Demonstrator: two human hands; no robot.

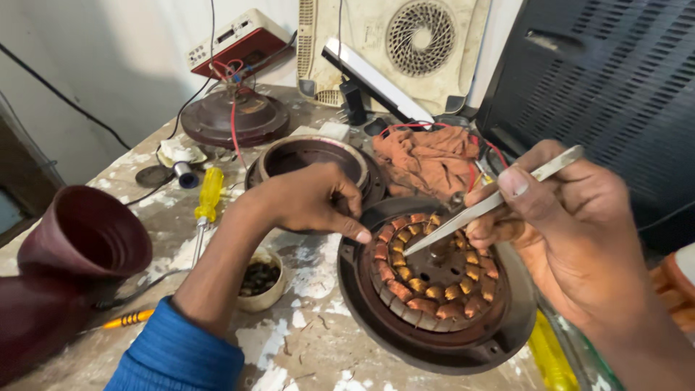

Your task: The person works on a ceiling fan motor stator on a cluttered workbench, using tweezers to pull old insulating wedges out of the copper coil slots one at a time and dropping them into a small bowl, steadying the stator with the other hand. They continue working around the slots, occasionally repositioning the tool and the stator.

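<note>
A round fan motor stator [434, 282] with a ring of copper windings sits in its dark housing on the workbench. My left hand [311, 199] rests on the housing's upper left rim, fingertips touching the windings. My right hand [565, 224] is closed around metal tweezers [478, 210], whose tip points down into the inner edge of the winding ring near the centre.
A second motor cover [318, 156] lies behind, beside an orange rag [434, 159]. A yellow-handled screwdriver [206, 203], a small white cup of dark parts [260, 279], a maroon cone-shaped cover [79, 242] and a brown motor base [232, 116] crowd the left. A black grille [601, 87] stands right.
</note>
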